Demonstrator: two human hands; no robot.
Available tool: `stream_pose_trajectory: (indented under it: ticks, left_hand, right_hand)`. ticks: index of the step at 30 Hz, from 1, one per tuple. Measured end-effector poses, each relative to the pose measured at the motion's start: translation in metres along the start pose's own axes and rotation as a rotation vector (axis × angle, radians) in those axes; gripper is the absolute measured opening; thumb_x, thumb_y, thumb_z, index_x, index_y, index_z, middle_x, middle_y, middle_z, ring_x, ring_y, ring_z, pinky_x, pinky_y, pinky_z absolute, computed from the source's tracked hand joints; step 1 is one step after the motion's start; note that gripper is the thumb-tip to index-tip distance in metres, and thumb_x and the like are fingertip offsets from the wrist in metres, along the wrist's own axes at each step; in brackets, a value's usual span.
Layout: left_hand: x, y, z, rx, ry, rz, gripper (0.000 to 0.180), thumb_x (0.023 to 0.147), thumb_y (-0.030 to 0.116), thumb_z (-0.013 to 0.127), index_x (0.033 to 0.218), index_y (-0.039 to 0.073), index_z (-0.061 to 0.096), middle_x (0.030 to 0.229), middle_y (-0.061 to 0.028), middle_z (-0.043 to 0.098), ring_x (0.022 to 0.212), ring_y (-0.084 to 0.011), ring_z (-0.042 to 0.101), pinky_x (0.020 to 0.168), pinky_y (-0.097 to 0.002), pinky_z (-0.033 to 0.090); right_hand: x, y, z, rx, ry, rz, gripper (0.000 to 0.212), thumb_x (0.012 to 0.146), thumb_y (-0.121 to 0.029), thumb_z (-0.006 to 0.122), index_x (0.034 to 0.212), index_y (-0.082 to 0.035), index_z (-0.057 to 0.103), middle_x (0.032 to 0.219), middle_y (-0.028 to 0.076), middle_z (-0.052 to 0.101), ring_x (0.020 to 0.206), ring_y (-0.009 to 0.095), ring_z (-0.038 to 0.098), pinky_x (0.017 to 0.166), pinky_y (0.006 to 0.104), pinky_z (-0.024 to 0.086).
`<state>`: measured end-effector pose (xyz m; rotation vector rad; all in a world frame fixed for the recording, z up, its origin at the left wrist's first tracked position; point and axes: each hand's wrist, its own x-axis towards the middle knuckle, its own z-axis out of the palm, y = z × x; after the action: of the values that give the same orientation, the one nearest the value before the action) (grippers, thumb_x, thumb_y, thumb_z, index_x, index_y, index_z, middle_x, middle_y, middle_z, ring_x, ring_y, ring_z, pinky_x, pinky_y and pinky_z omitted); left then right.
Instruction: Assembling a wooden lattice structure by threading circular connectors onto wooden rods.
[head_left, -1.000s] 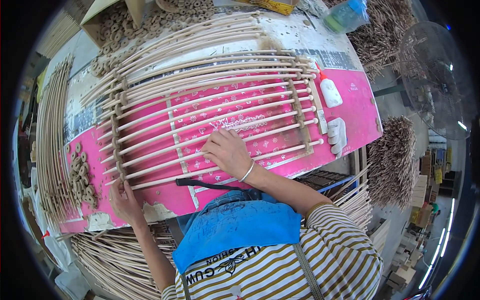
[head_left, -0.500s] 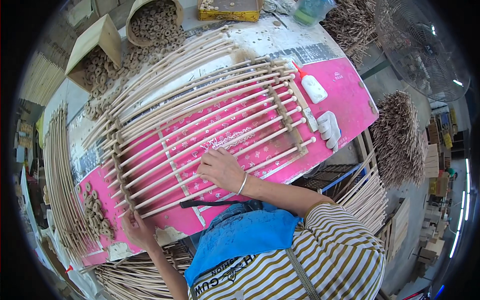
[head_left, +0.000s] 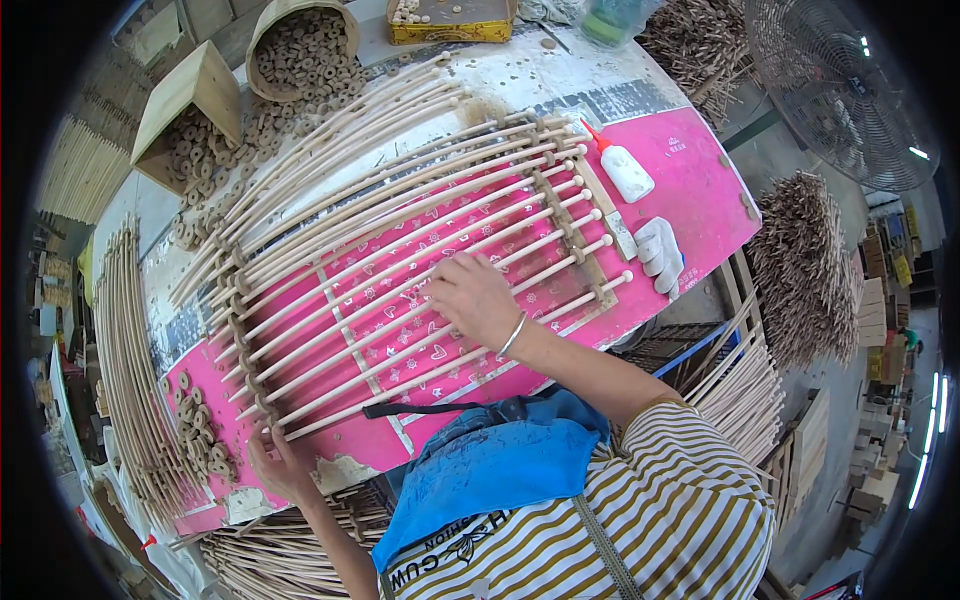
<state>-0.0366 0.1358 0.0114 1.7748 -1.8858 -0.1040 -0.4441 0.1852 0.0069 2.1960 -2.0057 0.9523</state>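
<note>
Slim pale wooden rods, each with a round knob at its right end, lie side by side across the pink table. Brown wooden rings sit in a row around their left ends. My left hand is at the near left corner, its thumb and fingers pinched at the ring on the nearest rod's end. Above the middle rods is my right hand, back up with fingers bent down; whatever lies beneath its fingertips is hidden. A slatted wooden rack supports the rods near their knobs.
Loose rings spill from a tipped bucket and a wooden box at the back left. A white glue bottle and a glove lie right of the rods. Rod bundles and a fan stand beyond the table.
My right hand has moved right and slightly back over the rods. My left hand stays by the ring at the near left corner.
</note>
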Motion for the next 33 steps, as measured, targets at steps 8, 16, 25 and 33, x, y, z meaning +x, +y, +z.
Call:
stream_pose_trajectory:
  ticks: [8,16,25,33]
  left_hand:
    - [0.017,0.017,0.003,-0.081,-0.013,0.072,0.025,0.098,0.015,0.068,0.12,0.005,0.069,0.098,-0.0098,0.069,0.084,-0.0226,0.063,0.072,-0.0357,0.048]
    - [0.013,0.005,-0.006,-0.174,0.033,0.001,0.028,0.097,0.015,0.068,0.123,0.004,0.069,0.101,-0.0114,0.071,0.091,-0.0231,0.067,0.078,-0.0352,0.054]
    - [0.04,0.013,-0.016,0.0,-0.053,0.069,0.041,0.086,0.014,0.073,0.127,0.018,0.07,0.101,-0.0044,0.064,0.096,-0.0254,0.063,0.086,-0.0402,0.044]
    - [0.063,0.005,-0.014,0.114,-0.231,0.233,0.04,0.083,0.019,0.075,0.122,0.02,0.072,0.101,-0.0034,0.063,0.097,-0.0271,0.061,0.086,-0.0428,0.044]
  right_hand:
    - [-0.005,0.023,0.002,0.011,-0.071,0.002,0.009,0.084,-0.019,0.074,0.091,-0.014,0.072,0.094,0.004,0.061,0.102,0.024,0.057,0.09,0.0401,0.045]
    - [-0.002,0.025,0.004,0.026,-0.034,-0.089,0.008,0.083,-0.017,0.074,0.09,-0.012,0.074,0.096,0.006,0.069,0.091,0.028,0.065,0.082,0.0424,0.05]
    - [0.006,0.018,-0.012,0.043,-0.109,-0.061,0.012,0.084,-0.014,0.075,0.095,-0.011,0.074,0.093,0.004,0.063,0.091,0.025,0.058,0.079,0.0401,0.045]
    - [0.009,0.017,-0.014,0.038,-0.1,-0.065,0.012,0.084,-0.014,0.075,0.096,-0.012,0.073,0.093,0.003,0.063,0.089,0.024,0.058,0.079,0.0393,0.045]
